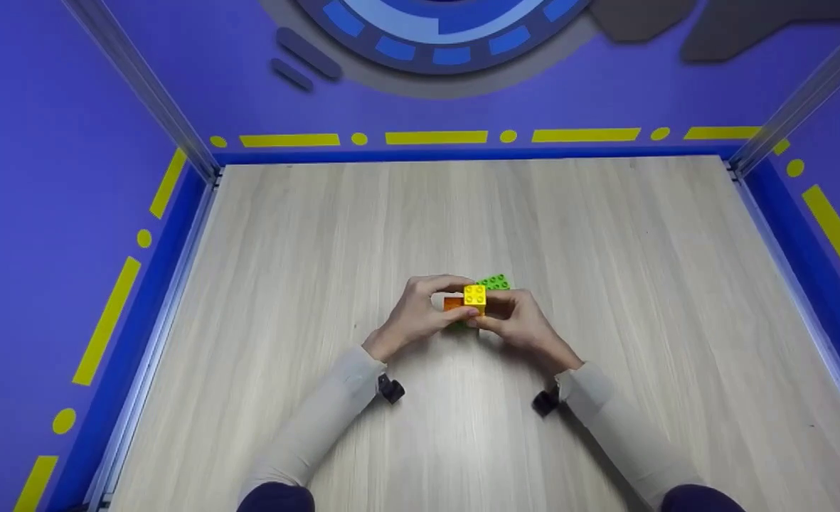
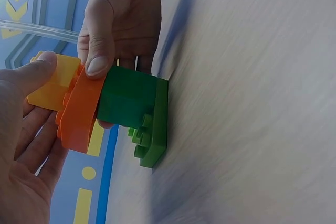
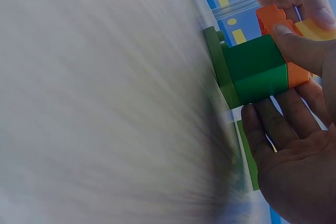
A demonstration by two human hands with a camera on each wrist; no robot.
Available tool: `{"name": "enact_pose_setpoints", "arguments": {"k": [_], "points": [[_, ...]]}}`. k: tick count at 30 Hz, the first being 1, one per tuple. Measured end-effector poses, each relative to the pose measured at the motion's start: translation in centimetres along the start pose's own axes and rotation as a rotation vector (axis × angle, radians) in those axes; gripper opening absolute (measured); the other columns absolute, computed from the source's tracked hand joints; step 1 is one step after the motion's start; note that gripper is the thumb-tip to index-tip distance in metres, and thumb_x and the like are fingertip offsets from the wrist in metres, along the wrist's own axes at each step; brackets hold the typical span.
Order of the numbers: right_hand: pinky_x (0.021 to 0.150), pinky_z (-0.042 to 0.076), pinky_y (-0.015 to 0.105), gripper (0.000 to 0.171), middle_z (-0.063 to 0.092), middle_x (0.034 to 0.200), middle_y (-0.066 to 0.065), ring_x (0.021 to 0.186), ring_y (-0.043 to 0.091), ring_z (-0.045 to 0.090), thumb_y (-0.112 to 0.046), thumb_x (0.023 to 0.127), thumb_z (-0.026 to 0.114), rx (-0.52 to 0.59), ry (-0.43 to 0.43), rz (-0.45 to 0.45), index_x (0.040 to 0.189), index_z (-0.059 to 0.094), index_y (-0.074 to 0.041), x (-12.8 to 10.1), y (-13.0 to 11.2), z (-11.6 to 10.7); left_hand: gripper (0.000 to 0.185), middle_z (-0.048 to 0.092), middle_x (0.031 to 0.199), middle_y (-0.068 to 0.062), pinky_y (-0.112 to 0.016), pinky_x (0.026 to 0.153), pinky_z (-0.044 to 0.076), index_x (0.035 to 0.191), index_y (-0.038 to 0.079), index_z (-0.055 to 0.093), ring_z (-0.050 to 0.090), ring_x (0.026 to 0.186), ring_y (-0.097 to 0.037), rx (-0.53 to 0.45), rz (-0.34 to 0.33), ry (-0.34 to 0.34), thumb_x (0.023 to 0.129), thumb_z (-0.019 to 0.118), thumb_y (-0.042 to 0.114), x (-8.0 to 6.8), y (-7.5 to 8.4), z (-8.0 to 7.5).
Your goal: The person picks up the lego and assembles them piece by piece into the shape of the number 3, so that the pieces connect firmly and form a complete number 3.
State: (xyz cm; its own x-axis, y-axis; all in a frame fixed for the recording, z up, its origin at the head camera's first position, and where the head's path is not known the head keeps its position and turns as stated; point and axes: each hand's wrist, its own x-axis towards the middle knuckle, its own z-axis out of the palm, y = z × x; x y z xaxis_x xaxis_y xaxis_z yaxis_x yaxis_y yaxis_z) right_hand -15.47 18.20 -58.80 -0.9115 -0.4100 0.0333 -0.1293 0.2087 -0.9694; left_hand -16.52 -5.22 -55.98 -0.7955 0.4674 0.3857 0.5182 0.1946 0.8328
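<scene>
Both hands are at a small stack of toy building bricks on the table. From the bottom it runs light green brick (image 2: 158, 129), dark green brick (image 2: 126, 95), orange brick (image 2: 83, 111), yellow brick (image 1: 474, 299). My left hand (image 1: 420, 309) pinches the yellow brick between thumb and fingers, against the orange brick's studs; whether it is fully seated I cannot tell. The right hand (image 1: 523, 320) holds the stack, its thumb on the orange brick and its fingers behind the dark green one. Orange studs show beside the yellow brick in the left wrist view.
Just beyond the right hand lies another light green studded brick (image 1: 494, 282). The pale wooden table (image 1: 306, 235) is bounded by a blue back wall (image 1: 448, 114) and side walls with metal corner posts.
</scene>
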Motion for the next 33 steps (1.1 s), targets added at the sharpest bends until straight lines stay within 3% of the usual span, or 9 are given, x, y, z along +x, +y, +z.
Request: {"name": "enact_pose_setpoints", "arguments": {"k": [21, 33], "points": [[0.098, 0.061, 0.028, 0.043, 0.078, 0.125, 0.012, 0.113, 0.020, 0.076, -0.011, 0.090, 0.087, -0.005, -0.009, -0.014, 0.131, 0.076, -0.006, 0.05, 0.05, -0.18, 0.038, 0.080, 0.122, -0.004, -0.035, 0.100, 0.061, 0.126, 0.009, 0.077, 0.075, 0.113, -0.016, 0.050, 0.034, -0.040, 0.094, 0.085, 0.028, 0.24, 0.02, 0.05], [0.098, 0.061, 0.028, 0.042, 0.079, 0.124, 0.011, 0.113, 0.021, 0.076, -0.011, 0.090, 0.087, -0.014, -0.011, -0.031, 0.131, 0.076, -0.006, 0.11, 0.22, -0.22, 0.036, 0.080, 0.121, -0.008, -0.035, 0.094, 0.064, 0.125, 0.003, 0.075, 0.076, 0.107, -0.017, 0.097, 0.094, -0.078, 0.096, 0.083, 0.023, 0.56, 0.04, -0.15]]}}
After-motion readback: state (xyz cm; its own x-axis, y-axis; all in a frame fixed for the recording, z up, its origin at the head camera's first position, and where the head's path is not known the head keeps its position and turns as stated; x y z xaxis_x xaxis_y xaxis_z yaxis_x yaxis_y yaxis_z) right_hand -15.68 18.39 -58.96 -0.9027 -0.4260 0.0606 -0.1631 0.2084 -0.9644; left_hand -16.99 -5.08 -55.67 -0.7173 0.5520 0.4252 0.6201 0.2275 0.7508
